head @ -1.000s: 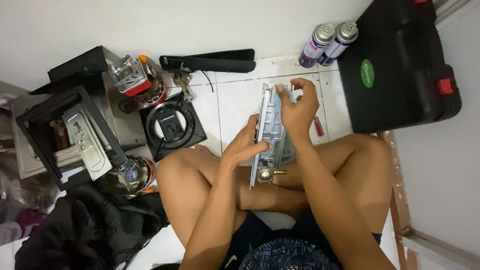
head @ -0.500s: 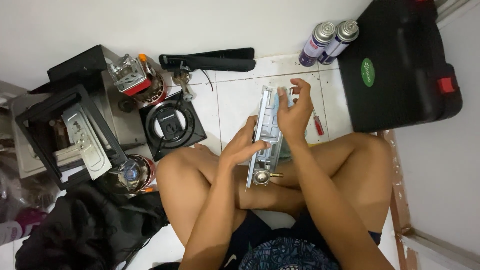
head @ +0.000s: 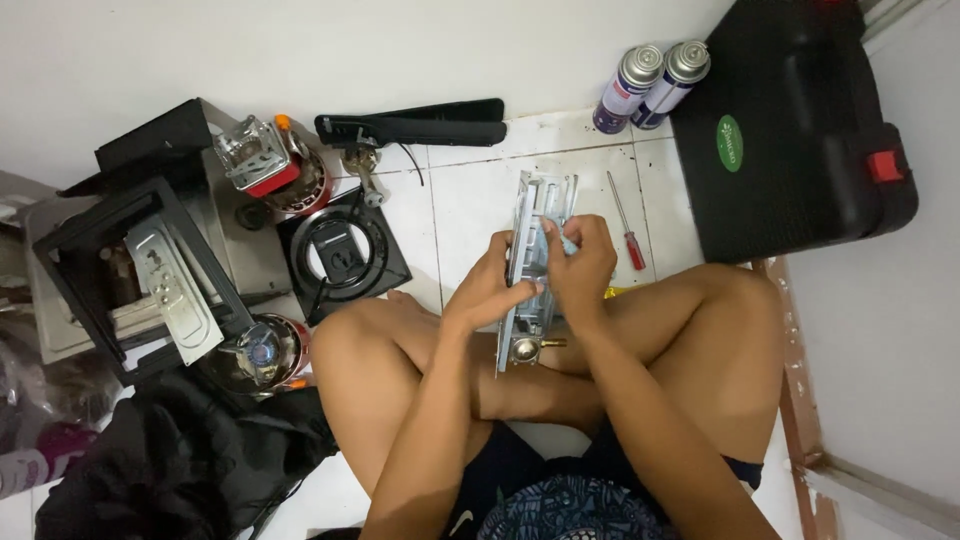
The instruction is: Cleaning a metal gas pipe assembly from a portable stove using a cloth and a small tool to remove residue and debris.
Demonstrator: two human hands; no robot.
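A: What is held?

B: A grey metal bracket (head: 532,262) is gripped on edge over the crossed legs. It is clasped by the left hand (head: 487,293) along its left side, fingers curled around the frame. The right hand (head: 580,265) is closed on its right edge, with the fingertips (head: 556,232) pinched at something small on the upper part; what is pinched cannot be told.

A: And the lower end?

B: A brass valve (head: 526,349) is seen at the bracket's bottom, just above the shins.

A: What lies around the bracket?

B: A red-handled screwdriver (head: 626,222) is laid on the tiles just to its right. Two spray cans (head: 652,78) are stood well beyond it, up and right, beside a black case (head: 800,120). A black burner ring (head: 340,252) is set to its left, and a black handle bar (head: 415,125) up and left. Further left, stove parts (head: 150,270) are piled.

A: What could go wrong?

B: In my judgement, the bracket could be tipped or dropped onto the tiles, since only its edges are held. A small part could be lost if the pinch slips. Fingers could be nicked by the thin sheet-metal edges.
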